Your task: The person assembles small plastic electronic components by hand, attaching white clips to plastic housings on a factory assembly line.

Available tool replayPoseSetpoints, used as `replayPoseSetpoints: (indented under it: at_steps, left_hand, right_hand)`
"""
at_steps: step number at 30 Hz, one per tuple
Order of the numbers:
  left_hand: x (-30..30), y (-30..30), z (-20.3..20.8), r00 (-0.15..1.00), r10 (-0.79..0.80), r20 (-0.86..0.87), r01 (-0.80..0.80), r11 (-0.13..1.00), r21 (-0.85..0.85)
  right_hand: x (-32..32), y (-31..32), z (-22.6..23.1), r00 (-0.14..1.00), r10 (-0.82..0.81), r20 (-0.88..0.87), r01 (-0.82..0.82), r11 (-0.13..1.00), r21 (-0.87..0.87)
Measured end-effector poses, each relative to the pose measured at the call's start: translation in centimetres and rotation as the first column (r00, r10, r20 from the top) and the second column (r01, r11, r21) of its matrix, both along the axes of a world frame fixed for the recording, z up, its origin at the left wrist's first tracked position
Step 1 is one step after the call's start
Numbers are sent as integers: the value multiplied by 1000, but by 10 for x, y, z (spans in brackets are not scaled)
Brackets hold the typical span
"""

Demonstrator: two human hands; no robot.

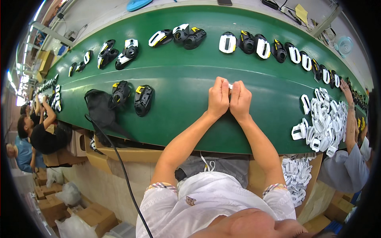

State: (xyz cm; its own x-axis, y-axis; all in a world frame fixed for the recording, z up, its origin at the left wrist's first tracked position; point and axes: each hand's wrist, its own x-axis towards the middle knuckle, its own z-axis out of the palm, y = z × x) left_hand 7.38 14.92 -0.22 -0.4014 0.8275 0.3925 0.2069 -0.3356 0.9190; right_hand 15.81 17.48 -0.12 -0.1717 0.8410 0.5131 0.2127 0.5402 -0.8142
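Green tabletop [170,99] is spanning the workstation. Left hand [218,98] and right hand [240,100] are clenching together, gripping a mostly hidden part [230,85], its white edge showing between them. Balanced pressure from both sides is probably serving best.

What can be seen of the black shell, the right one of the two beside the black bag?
The black shell is oblong with rounded ends and looks like hard plastic. A yellow piece sits toward its far end; finer details are too small to tell. It lies on the green table, left of the left hand, apart from its neighbour. Only the table seems to touch it.
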Motion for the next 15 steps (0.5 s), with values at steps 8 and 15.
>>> replayPoseSetpoints:
  at_steps: [8, 15]
  left_hand:
    - [2, 2, -2, 999, 15, -31, -16, 999, -28]
    - [3, 4, -3, 999, 10, 53, -6, 998, -68]
  right_hand:
    - [2, 4, 1, 999, 17, -39, -22, 991, -129]
    - [4, 9, 1, 996, -40, 82, 29, 991, 131]
